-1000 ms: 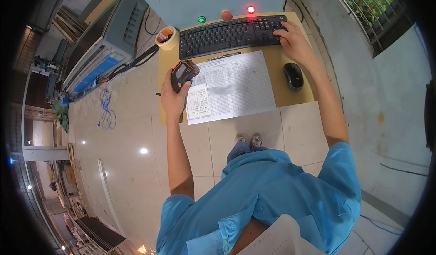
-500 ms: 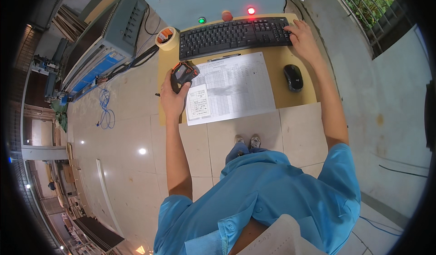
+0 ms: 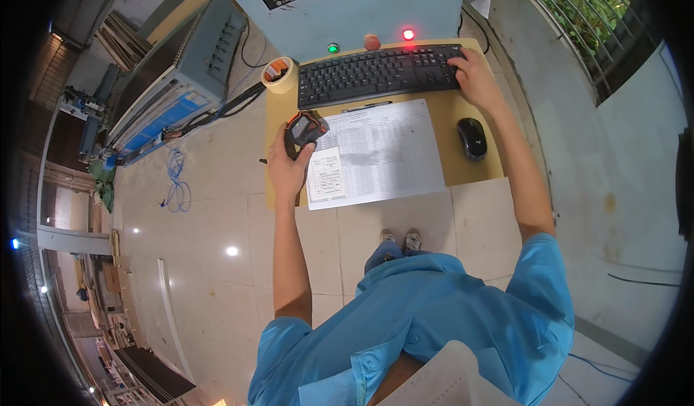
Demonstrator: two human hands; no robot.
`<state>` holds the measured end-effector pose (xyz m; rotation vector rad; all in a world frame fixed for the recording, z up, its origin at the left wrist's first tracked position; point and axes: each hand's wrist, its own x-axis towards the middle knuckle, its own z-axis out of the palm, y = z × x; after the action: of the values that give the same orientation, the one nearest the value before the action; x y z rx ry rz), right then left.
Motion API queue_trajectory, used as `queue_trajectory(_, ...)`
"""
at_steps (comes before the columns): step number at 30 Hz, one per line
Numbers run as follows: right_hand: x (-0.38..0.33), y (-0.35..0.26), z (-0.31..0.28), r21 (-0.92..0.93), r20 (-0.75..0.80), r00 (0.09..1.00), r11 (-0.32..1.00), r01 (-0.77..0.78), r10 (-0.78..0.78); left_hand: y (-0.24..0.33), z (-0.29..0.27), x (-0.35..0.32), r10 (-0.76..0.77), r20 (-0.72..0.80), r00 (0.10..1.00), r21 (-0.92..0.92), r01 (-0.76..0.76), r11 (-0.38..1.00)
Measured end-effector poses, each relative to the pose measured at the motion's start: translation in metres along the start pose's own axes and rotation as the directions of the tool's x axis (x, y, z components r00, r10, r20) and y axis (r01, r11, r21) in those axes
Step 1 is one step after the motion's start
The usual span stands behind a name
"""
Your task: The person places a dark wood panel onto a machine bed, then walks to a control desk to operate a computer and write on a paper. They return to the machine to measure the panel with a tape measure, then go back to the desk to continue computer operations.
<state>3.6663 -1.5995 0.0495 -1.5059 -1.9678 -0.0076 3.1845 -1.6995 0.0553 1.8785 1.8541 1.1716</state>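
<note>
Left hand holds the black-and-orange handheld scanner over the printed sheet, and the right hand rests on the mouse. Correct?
Not quite. In the head view the right hand rests on the keyboard; the mouse lies untouched. The left hand does hold the scanner at the sheet's edge.

The scene is evenly and brightly lit, with daylight admitted through the grated window [image 3: 578, 8] at the upper right; lamp reflections are seen as glare spots on the glossy floor [image 3: 231, 250]; straight edges are bent toward the rim; the corners are blacked out by the fisheye circle; the centre is rendered sharp.
</note>
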Motion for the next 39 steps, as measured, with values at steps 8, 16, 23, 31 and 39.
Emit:
queue_trajectory(8, 0.009, 0.018, 0.01, -0.068, -0.045, 0.999, 0.997, 0.022, -0.025, 0.001, 0.0, -0.001, 0.013, 0.004, 1.0, 0.026, -0.014, 1.0)
queue_trajectory(16, -0.023, -0.045, -0.046, 0.082, -0.154, 0.982, 0.992, -0.096, 0.108, 0.014, -0.009, -0.003, -0.011, 0.01, 1.0, 0.046, 0.01, 0.999)
queue_trajectory(23, -0.134, -0.116, -0.041, 0.29, -0.157, 0.927, 0.913, -0.286, 0.34, 0.014, -0.011, -0.004, 0.004, 0.015, 1.0, 0.056, -0.005, 0.998)
queue_trajectory(31, -0.14, -0.143, -0.03, 0.013, -0.159, 0.942, 0.954, -0.299, 0.297, 0.009, -0.01, -0.005, 0.08, -0.003, 0.997, 0.044, -0.08, 0.996)
queue_trajectory(39, -0.146, -0.141, -0.018, 0.034, -0.272, 0.919, 0.957, -0.287, 0.285, 0.002, -0.006, -0.005, 0.075, 0.012, 0.997, 0.064, -0.076, 0.995)
